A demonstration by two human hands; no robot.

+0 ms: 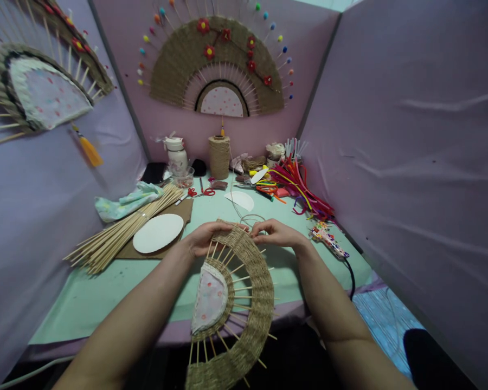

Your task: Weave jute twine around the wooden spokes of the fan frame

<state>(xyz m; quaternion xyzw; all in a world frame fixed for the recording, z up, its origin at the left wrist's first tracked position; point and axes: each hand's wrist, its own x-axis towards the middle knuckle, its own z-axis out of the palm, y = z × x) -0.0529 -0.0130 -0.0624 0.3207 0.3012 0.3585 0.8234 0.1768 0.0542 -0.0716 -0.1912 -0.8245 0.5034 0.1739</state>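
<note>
A half-round woven fan (262,287) of twine and thin sticks stands on its side at the table's front edge, its dotted fabric centre (210,299) facing left. My left hand (208,237) is closed around the fan's upper end, thumb and fingers on the woven band. Beside it, my right hand (274,233) pinches at the band's outer edge, where the twine (250,218) arrives; the fingertips are partly hidden. That twine runs in loose loops back towards a large twine spool (219,157).
Bamboo sticks (134,230) and a white oval card (158,233) lie on cardboard at left. Red-handled scissors (205,192) rest farther back. Pipe cleaners (299,184) and a corded glue gun (329,242) are at right. A finished fan (166,76) hangs on the back wall.
</note>
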